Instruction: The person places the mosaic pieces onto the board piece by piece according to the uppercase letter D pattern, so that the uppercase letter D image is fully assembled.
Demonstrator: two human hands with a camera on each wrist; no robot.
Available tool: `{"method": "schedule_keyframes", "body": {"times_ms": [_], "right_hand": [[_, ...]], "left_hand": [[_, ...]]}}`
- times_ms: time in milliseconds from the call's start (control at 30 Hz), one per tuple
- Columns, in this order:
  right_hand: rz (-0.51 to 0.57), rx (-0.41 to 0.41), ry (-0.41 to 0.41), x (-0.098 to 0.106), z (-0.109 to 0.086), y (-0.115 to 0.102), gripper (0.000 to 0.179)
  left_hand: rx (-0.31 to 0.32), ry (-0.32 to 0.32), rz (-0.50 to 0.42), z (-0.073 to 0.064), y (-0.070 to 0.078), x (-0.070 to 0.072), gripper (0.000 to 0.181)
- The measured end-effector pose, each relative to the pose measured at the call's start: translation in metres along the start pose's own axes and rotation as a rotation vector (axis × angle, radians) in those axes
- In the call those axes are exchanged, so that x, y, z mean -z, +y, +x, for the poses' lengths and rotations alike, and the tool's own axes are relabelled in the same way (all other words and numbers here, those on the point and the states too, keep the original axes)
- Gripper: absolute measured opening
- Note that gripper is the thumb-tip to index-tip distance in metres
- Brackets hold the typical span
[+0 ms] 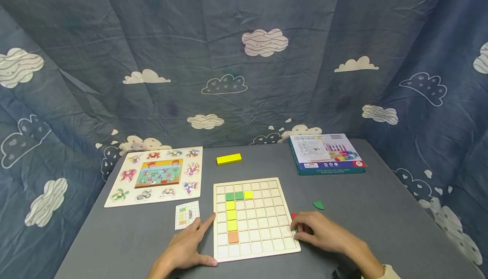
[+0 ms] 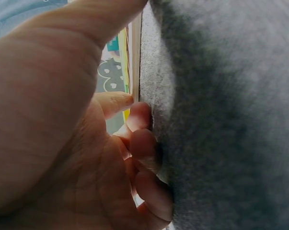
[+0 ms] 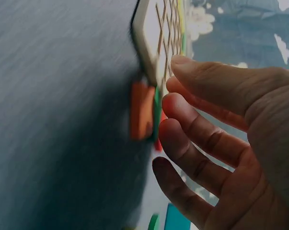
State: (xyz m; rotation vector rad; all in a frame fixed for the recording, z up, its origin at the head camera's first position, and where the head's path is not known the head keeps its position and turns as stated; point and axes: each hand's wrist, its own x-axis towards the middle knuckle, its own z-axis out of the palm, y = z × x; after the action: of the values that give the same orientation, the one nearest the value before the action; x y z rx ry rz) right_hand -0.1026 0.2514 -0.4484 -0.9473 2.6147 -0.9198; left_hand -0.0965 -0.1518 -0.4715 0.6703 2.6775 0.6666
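Observation:
A wooden grid board (image 1: 263,230) lies on the table, with green, yellow and orange square tiles (image 1: 231,214) in some cells. My left hand (image 1: 187,243) rests at its left side, index fingertip and thumb spread against the edge. At the board's right edge hovers my right hand (image 1: 324,231), its fingers loosely bent. In the right wrist view, no piece shows between the thumb and fingers. Below those fingers, an orange block (image 3: 142,111) lies beside the board with a green piece (image 3: 156,112) and a red piece (image 1: 294,216). The hand partly hides these pieces in the head view.
A small pattern card (image 1: 182,216) lies left of the board. Behind it is an animal picture puzzle (image 1: 152,198). Farther back are a yellow bar (image 1: 229,159) and a boxed set (image 1: 328,154). A green quarter-round piece (image 1: 318,205) lies near the right hand.

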Motion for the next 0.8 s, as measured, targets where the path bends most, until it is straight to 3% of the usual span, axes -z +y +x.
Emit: {"method": "schedule_keyframes", "body": {"times_ms": [333, 800], "right_hand": [[-0.041, -0.128, 0.010, 0.005, -0.021, 0.014, 0.021], [-0.056, -0.181, -0.005, 0.004, -0.023, 0.013, 0.022]], "left_hand": [[0.000, 0.003, 0.002, 0.000, 0.001, 0.000, 0.123], [0.011, -0.006, 0.018, 0.001, 0.000, 0.000, 0.123]]}}
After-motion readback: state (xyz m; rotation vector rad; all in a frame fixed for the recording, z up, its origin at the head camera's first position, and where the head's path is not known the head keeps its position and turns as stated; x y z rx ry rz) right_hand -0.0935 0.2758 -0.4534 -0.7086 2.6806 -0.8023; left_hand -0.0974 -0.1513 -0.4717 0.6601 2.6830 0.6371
